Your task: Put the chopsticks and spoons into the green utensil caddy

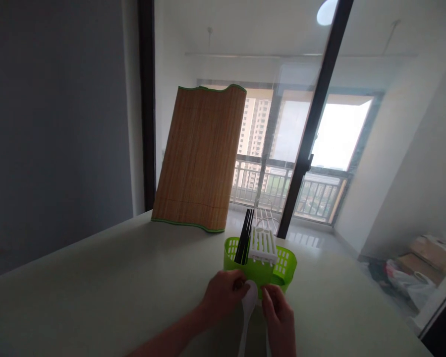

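Spoon (pixel 249 299), plain white: 1 rounded bowl, 1 slim handle.

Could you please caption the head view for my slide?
Left hand at a white spoon, right hand close by, before a green basket with black chopsticks.

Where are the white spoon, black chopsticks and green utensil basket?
White spoon (pixel 249 298): head view, on its bowl.
Black chopsticks (pixel 244 239): head view, along their middle.
Green utensil basket (pixel 259 272): head view, front wall.

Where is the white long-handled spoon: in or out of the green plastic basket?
Out: the spoon shows in front of the basket, the left hand at the spoon's bowl.
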Action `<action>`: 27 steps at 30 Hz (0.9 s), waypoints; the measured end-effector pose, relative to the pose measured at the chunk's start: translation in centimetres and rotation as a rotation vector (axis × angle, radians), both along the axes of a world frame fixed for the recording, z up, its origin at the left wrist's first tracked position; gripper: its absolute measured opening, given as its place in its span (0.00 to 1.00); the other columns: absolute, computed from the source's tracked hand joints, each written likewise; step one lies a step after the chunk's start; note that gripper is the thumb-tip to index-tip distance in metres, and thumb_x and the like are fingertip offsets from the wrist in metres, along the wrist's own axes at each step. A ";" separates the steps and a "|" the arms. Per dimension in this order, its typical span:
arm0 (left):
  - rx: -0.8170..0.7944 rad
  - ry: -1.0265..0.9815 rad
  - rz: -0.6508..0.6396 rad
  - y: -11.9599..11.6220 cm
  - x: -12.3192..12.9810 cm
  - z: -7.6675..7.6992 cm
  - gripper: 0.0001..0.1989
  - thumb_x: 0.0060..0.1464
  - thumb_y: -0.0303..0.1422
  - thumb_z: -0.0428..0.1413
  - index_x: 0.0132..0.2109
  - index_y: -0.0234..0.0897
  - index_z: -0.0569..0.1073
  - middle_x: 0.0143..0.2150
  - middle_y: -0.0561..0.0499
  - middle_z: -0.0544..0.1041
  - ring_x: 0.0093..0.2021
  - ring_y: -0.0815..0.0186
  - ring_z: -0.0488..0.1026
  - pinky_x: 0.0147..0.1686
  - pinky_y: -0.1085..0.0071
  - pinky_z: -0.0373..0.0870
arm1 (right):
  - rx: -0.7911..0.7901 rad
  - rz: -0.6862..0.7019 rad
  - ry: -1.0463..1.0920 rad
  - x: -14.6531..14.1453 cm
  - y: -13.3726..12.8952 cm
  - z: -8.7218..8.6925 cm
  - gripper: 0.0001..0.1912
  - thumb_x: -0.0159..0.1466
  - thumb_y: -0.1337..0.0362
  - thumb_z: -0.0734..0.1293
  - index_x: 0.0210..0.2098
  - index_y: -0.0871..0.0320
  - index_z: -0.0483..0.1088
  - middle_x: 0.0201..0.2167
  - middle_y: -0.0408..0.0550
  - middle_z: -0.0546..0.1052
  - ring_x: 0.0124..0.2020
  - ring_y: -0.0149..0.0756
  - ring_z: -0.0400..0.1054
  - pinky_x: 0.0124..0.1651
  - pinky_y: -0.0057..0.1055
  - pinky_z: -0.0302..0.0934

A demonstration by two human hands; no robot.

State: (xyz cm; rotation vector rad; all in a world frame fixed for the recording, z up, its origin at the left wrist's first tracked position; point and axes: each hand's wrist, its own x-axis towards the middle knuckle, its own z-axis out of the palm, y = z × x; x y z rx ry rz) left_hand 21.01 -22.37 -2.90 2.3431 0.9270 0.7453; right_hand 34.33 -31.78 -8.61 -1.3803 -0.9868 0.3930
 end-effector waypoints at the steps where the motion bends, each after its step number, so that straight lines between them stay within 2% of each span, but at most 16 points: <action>1: 0.051 -0.026 -0.002 0.0 -0.7 1.1 0.11 0.53 0.40 0.52 0.32 0.39 0.74 0.26 0.55 0.75 0.26 0.69 0.70 0.26 0.74 0.57 | -0.017 0.027 -0.050 -0.5 0.1 0.0 0.19 0.61 0.47 0.60 0.38 0.57 0.66 0.21 0.35 0.60 0.23 0.28 0.53 0.26 0.25 0.50; 3: 0.152 -0.056 -0.014 -0.3 -2.0 2.6 0.11 0.55 0.41 0.51 0.34 0.40 0.74 0.27 0.55 0.76 0.26 0.70 0.69 0.27 0.75 0.59 | -0.068 0.075 -0.174 -1.4 0.2 -0.2 0.20 0.61 0.49 0.60 0.44 0.58 0.66 0.19 0.34 0.58 0.21 0.28 0.53 0.24 0.25 0.50; 5: 0.245 -0.061 -0.026 -0.7 -3.0 3.2 0.10 0.55 0.39 0.51 0.36 0.41 0.74 0.28 0.55 0.76 0.26 0.70 0.70 0.29 0.74 0.60 | -0.114 0.084 -0.335 -2.1 0.5 -0.7 0.20 0.60 0.51 0.61 0.45 0.59 0.67 0.17 0.34 0.61 0.19 0.28 0.56 0.23 0.25 0.50; 10: 0.421 -0.051 -0.026 -1.5 -4.0 2.0 0.10 0.59 0.37 0.49 0.35 0.41 0.73 0.28 0.53 0.77 0.25 0.69 0.70 0.29 0.73 0.61 | -0.133 0.114 -0.744 -2.7 1.1 -2.4 0.13 0.62 0.57 0.58 0.29 0.56 0.70 0.22 0.42 0.74 0.22 0.30 0.66 0.25 0.25 0.54; 13: 0.509 -0.036 -0.036 -1.7 -4.6 1.5 0.11 0.59 0.37 0.48 0.35 0.41 0.73 0.28 0.52 0.77 0.26 0.69 0.71 0.29 0.73 0.62 | -0.130 0.162 -0.791 -2.7 1.3 -3.1 0.12 0.62 0.59 0.59 0.29 0.55 0.70 0.25 0.42 0.76 0.25 0.31 0.69 0.27 0.24 0.57; 15: 0.575 -0.041 -0.043 -1.7 -5.2 1.9 0.10 0.59 0.36 0.48 0.35 0.42 0.73 0.28 0.52 0.77 0.26 0.68 0.72 0.30 0.72 0.63 | -0.131 0.148 -0.755 -2.7 1.4 -3.4 0.11 0.62 0.58 0.59 0.32 0.54 0.71 0.25 0.42 0.76 0.25 0.32 0.70 0.27 0.24 0.59; 18: 0.659 -0.092 0.021 -1.1 -6.0 4.1 0.10 0.59 0.35 0.48 0.36 0.41 0.73 0.26 0.54 0.76 0.25 0.70 0.71 0.30 0.73 0.62 | -0.094 0.080 -0.687 -2.9 1.6 -3.9 0.15 0.62 0.54 0.57 0.39 0.51 0.71 0.23 0.40 0.75 0.21 0.32 0.68 0.25 0.26 0.58; 22: 0.634 -0.226 0.254 1.1 -5.8 9.6 0.13 0.59 0.41 0.48 0.36 0.40 0.73 0.24 0.56 0.74 0.24 0.72 0.69 0.29 0.74 0.60 | 0.011 -0.035 -0.651 -2.9 1.9 -4.7 0.21 0.63 0.47 0.54 0.42 0.51 0.71 0.20 0.40 0.74 0.18 0.32 0.66 0.23 0.28 0.56; 24: 0.579 -0.272 0.324 2.6 -5.0 11.9 0.15 0.58 0.43 0.48 0.38 0.40 0.73 0.25 0.56 0.74 0.25 0.72 0.69 0.29 0.75 0.59 | 0.038 -0.082 -0.653 -2.8 2.0 -5.0 0.22 0.64 0.46 0.53 0.41 0.50 0.71 0.20 0.40 0.73 0.17 0.32 0.65 0.22 0.28 0.56; 26: 0.541 -0.261 0.338 4.2 -3.7 13.1 0.15 0.58 0.44 0.47 0.39 0.39 0.73 0.26 0.55 0.75 0.26 0.71 0.69 0.28 0.75 0.58 | 0.035 -0.118 -0.673 -2.9 2.2 -5.3 0.24 0.63 0.44 0.52 0.41 0.50 0.71 0.19 0.40 0.73 0.16 0.32 0.64 0.21 0.28 0.56; 27: 0.533 -0.233 0.330 4.9 -3.0 13.2 0.15 0.58 0.43 0.47 0.39 0.39 0.72 0.27 0.55 0.75 0.27 0.71 0.70 0.28 0.74 0.57 | 0.027 -0.134 -0.688 -2.9 2.2 -5.3 0.25 0.63 0.42 0.52 0.40 0.50 0.71 0.19 0.40 0.73 0.15 0.32 0.64 0.20 0.28 0.56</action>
